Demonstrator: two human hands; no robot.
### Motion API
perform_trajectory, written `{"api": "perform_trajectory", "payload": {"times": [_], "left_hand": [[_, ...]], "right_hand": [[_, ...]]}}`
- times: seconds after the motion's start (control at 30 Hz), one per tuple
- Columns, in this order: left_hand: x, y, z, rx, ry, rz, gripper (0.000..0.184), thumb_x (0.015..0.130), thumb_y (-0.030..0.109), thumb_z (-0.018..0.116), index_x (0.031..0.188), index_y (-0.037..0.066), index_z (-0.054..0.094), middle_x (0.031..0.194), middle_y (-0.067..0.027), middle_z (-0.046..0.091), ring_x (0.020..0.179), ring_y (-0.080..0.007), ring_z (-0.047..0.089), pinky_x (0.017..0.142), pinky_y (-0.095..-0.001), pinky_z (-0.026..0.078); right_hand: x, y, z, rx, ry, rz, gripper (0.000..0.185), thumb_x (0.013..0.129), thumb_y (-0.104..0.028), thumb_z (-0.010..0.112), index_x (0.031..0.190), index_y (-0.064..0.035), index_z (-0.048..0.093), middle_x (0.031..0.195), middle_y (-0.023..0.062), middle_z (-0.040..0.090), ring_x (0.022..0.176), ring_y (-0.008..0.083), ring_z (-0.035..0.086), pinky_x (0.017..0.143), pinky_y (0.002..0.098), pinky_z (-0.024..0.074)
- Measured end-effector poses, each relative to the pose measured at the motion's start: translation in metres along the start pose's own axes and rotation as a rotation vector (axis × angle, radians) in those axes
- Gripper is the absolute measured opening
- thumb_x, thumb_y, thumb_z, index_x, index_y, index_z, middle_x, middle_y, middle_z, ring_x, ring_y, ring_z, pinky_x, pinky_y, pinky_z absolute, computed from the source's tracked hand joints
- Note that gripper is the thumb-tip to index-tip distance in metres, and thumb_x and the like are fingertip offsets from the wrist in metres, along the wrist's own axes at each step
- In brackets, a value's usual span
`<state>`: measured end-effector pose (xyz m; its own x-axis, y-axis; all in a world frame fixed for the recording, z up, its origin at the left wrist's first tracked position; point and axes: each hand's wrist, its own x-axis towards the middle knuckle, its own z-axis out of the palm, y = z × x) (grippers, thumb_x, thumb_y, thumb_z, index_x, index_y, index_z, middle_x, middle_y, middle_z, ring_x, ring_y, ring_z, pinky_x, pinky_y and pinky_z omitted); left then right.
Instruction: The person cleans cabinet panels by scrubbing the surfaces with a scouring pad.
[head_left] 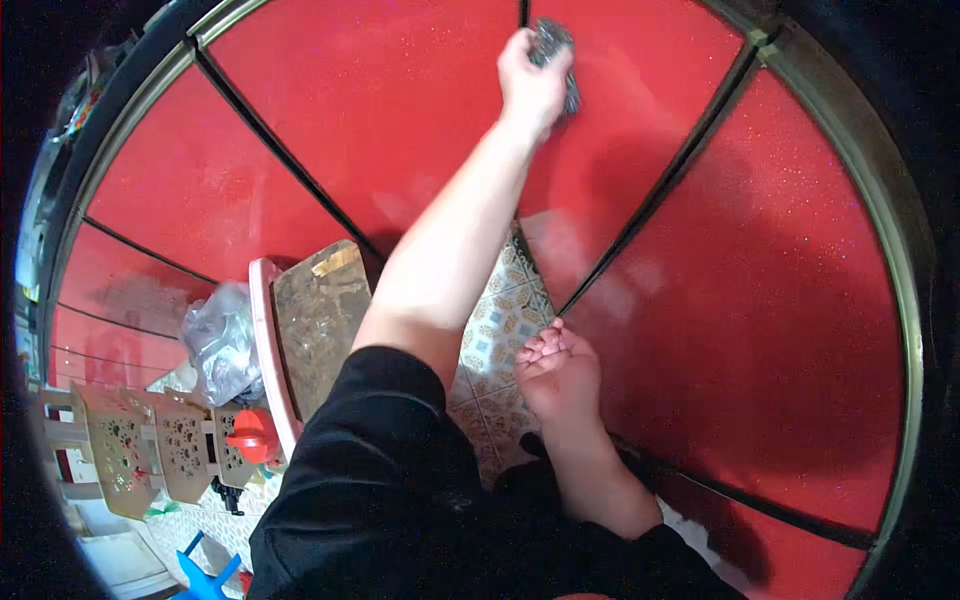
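Note:
My left hand [533, 85] is stretched out toward the top of the view, closed around a dark grey crumpled cloth [556, 55]. The cloth is against a glossy red panel [420, 90], close to a dark seam; motion blurs it a little. Lower down, my right hand [560, 375] is in front of the red surface with its fingers curled in. Nothing shows in that hand. It is nearest to a dark seam between two panels.
Patterned floor tiles [490, 335] show between my arms. To the left are a worn brown board [325, 310] with a pink edge, a clear plastic bag [222, 340], a red object [252, 436], a beige shelf rack [120, 450] and a blue item [205, 575].

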<state>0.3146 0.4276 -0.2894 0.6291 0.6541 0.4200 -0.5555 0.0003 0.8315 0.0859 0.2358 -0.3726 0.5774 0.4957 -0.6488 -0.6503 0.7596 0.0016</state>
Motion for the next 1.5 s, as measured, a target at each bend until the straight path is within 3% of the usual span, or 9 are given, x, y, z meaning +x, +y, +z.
{"api": "perform_trajectory", "payload": {"times": [0.37, 0.5, 0.57, 0.73, 0.8, 1.0, 1.13, 1.27, 1.5], "left_hand": [[0.023, 0.019, 0.015, -0.057, 0.116, 0.048, 0.018, 0.078, -0.003, 0.063, 0.095, 0.003, 0.058, 0.082, -0.0034, 0.061, 0.071, -0.0120, 0.057, 0.061, -0.0267, 0.046], [0.039, 0.040, 0.030, -0.045, 0.339, -0.305, 0.016, 0.078, -0.001, 0.064, 0.093, 0.002, 0.059, 0.079, -0.0039, 0.061, 0.070, -0.0119, 0.056, 0.063, -0.0275, 0.046], [0.043, 0.058, 0.044, 0.016, 0.234, 0.147, 0.016, 0.078, 0.001, 0.066, 0.092, 0.004, 0.060, 0.079, -0.0020, 0.061, 0.066, -0.0120, 0.054, 0.060, -0.0281, 0.046], [0.062, 0.070, 0.048, 0.027, 0.226, 0.228, 0.013, 0.077, 0.001, 0.065, 0.087, 0.004, 0.059, 0.074, -0.0026, 0.060, 0.060, -0.0143, 0.054, 0.056, -0.0310, 0.046], [0.068, 0.041, 0.032, -0.031, 0.439, -0.297, 0.009, 0.077, 0.000, 0.064, 0.081, 0.005, 0.058, 0.070, -0.0031, 0.059, 0.056, -0.0154, 0.054, 0.052, -0.0321, 0.045], [0.066, 0.097, 0.051, -0.114, 0.188, -0.050, 0.009, 0.076, 0.001, 0.064, 0.079, 0.007, 0.057, 0.070, -0.0036, 0.058, 0.057, -0.0155, 0.054, 0.048, -0.0338, 0.044], [0.063, 0.085, 0.052, -0.057, 0.291, 0.114, 0.009, 0.076, 0.000, 0.063, 0.079, 0.007, 0.058, 0.071, -0.0030, 0.059, 0.058, -0.0153, 0.054, 0.049, -0.0334, 0.045], [0.037, 0.002, 0.018, -0.058, 0.402, -0.410, 0.012, 0.078, -0.001, 0.061, 0.086, 0.007, 0.058, 0.072, -0.0020, 0.058, 0.058, -0.0146, 0.054, 0.052, -0.0315, 0.044], [0.051, 0.089, 0.047, -0.093, 0.185, -0.036, 0.015, 0.078, 0.001, 0.064, 0.091, 0.005, 0.061, 0.077, -0.0024, 0.061, 0.065, -0.0119, 0.056, 0.057, -0.0287, 0.046]], "right_hand": [[0.009, 0.004, -0.015, -0.080, -0.128, -0.022, 0.010, 0.082, -0.015, 0.055, 0.090, -0.0103, 0.051, 0.070, 0.0000, 0.048, 0.068, 0.0172, 0.047, 0.065, 0.0318, 0.0404], [0.004, 0.000, -0.004, -0.044, -0.100, -0.019, 0.009, 0.082, -0.015, 0.055, 0.090, -0.0102, 0.051, 0.070, 0.0001, 0.048, 0.068, 0.0174, 0.047, 0.066, 0.0321, 0.0407], [0.004, -0.001, -0.001, -0.023, -0.044, -0.025, 0.006, 0.080, -0.012, 0.053, 0.086, -0.0098, 0.053, 0.068, 0.0002, 0.048, 0.066, 0.0175, 0.047, 0.064, 0.0317, 0.0403], [0.004, -0.003, 0.001, -0.030, -0.013, -0.043, 0.004, 0.080, -0.011, 0.053, 0.083, -0.0097, 0.054, 0.067, 0.0004, 0.049, 0.065, 0.0177, 0.048, 0.062, 0.0312, 0.0402], [0.004, -0.005, 0.000, -0.022, -0.033, -0.036, 0.003, 0.080, -0.011, 0.053, 0.082, -0.0098, 0.054, 0.067, 0.0003, 0.049, 0.065, 0.0176, 0.048, 0.062, 0.0312, 0.0401], [0.004, -0.003, -0.002, -0.007, -0.052, -0.028, 0.002, 0.081, -0.011, 0.052, 0.082, -0.0104, 0.054, 0.066, 0.0000, 0.049, 0.066, 0.0174, 0.048, 0.064, 0.0313, 0.0394], [0.012, -0.005, -0.009, -0.042, -0.079, -0.025, 0.008, 0.084, -0.012, 0.053, 0.091, -0.0113, 0.050, 0.071, -0.0005, 0.048, 0.069, 0.0177, 0.048, 0.066, 0.0331, 0.0407], [0.010, 0.002, -0.003, -0.066, -0.043, -0.039, 0.007, 0.084, -0.011, 0.052, 0.090, -0.0111, 0.050, 0.070, 0.0000, 0.048, 0.068, 0.0179, 0.048, 0.065, 0.0330, 0.0407], [0.014, 0.007, -0.003, -0.059, -0.051, -0.020, 0.006, 0.084, -0.011, 0.052, 0.090, -0.0108, 0.050, 0.070, 0.0001, 0.048, 0.066, 0.0178, 0.046, 0.064, 0.0321, 0.0406]]}}
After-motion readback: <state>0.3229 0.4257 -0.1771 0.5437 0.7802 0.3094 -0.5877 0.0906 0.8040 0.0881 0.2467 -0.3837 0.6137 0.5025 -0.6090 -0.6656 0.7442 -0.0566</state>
